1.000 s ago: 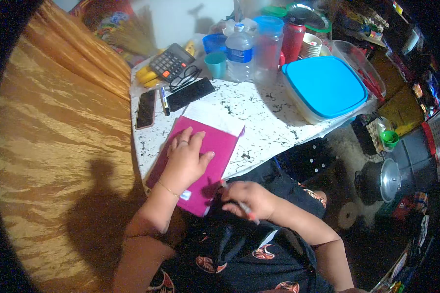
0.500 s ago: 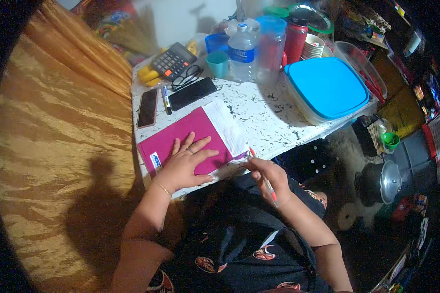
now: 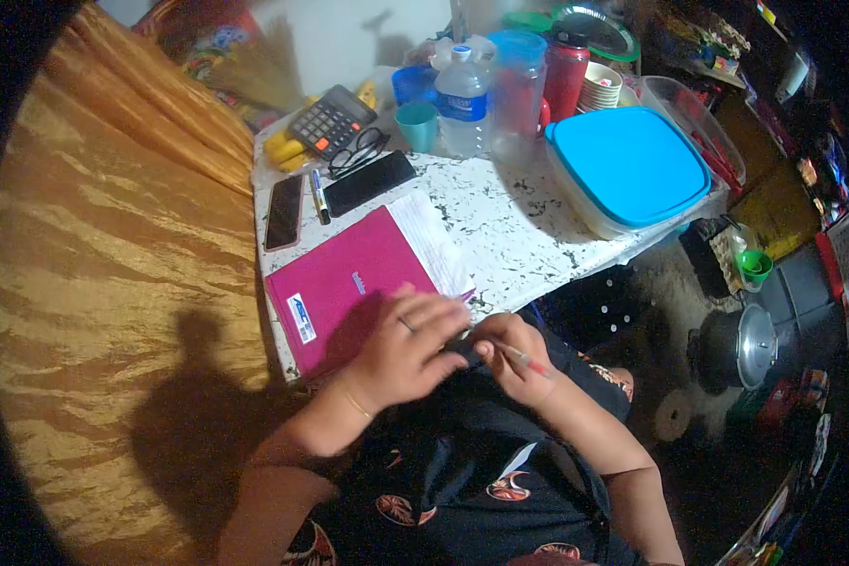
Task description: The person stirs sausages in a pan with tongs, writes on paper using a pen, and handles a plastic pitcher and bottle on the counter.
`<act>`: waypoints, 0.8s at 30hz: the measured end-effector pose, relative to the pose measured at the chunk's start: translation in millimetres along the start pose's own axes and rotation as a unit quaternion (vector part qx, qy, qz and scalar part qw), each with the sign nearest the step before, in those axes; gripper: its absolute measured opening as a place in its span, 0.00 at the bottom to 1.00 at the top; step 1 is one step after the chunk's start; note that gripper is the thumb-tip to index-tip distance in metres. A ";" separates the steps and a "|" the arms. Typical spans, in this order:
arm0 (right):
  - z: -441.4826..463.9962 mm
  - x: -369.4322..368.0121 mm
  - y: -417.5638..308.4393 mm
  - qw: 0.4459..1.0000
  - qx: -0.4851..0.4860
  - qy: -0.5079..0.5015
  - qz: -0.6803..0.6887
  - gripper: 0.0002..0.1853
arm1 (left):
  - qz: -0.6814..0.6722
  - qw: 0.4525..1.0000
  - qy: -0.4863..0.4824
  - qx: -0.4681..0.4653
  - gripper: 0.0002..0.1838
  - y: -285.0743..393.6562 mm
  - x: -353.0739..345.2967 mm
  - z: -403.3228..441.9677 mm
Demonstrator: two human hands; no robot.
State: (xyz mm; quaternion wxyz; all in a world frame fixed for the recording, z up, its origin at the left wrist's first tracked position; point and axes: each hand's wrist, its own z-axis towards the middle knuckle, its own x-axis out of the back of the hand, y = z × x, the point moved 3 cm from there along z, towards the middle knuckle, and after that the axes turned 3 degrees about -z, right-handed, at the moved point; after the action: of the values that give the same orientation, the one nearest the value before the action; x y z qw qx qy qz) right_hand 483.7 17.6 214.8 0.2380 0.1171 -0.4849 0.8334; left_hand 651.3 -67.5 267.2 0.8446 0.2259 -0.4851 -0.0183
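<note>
A magenta notebook (image 3: pixel 340 274) with a white label lies closed on the table, and lined paper sheets (image 3: pixel 434 243) stick out from its right side. My left hand (image 3: pixel 415 344) hovers over the notebook's lower right corner, slightly blurred, with fingers stretched and the thumb apart. Its fingertips are close to my right hand (image 3: pixel 514 357); whether they touch anything there I cannot tell. A clear pen with red parts (image 3: pixel 521 357) is gripped in my right hand, its back end pointing down to the right. The pen's front end is hidden.
Behind the notebook lie a pink-edged phone (image 3: pixel 285 212), a marker (image 3: pixel 320 196), a black phone (image 3: pixel 371 183), eyeglasses (image 3: pixel 358 151) and a calculator (image 3: pixel 332 121). A water bottle (image 3: pixel 462 104), a teal cup (image 3: pixel 417 126) and a blue-lidded container (image 3: pixel 627 168) stand farther back and right.
My left hand has lifted off the notebook cover and moved right, close to my right hand. My right hand still holds the pen, now turned a little flatter.
</note>
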 end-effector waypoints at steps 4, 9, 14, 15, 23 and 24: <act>-2.2 -2.2 -4.8 0.990 -0.070 -0.039 0.115 0.15 | -0.031 0.994 0.098 -0.021 0.19 9.1 -18.1 -3.2; -4.2 -8.1 11.4 0.985 -0.076 -0.017 0.156 0.23 | 0.102 0.973 0.203 0.039 0.09 -16.9 10.0 0.3; -1.0 15.5 21.7 0.990 -0.119 0.019 0.072 0.23 | 0.193 0.935 0.160 0.250 0.10 -72.2 42.8 -23.8; -1.1 19.7 26.7 0.990 -0.121 0.055 0.055 0.22 | 0.210 0.930 0.119 0.276 0.11 -77.8 40.2 -27.5; -19.2 35.0 72.6 0.948 -0.217 0.202 0.112 0.16 | 0.274 0.882 0.024 0.381 0.19 -75.7 20.9 -21.8; -25.7 34.3 76.9 0.949 -0.231 0.186 0.103 0.15 | 0.264 0.895 0.043 0.356 0.19 -74.1 20.3 -17.4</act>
State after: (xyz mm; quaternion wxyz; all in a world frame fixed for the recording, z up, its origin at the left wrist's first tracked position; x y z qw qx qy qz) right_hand 415.9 17.5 158.6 0.2575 -0.1491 -0.6203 0.7257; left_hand 690.4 -132.8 246.7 0.7013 0.3758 -0.4646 0.3887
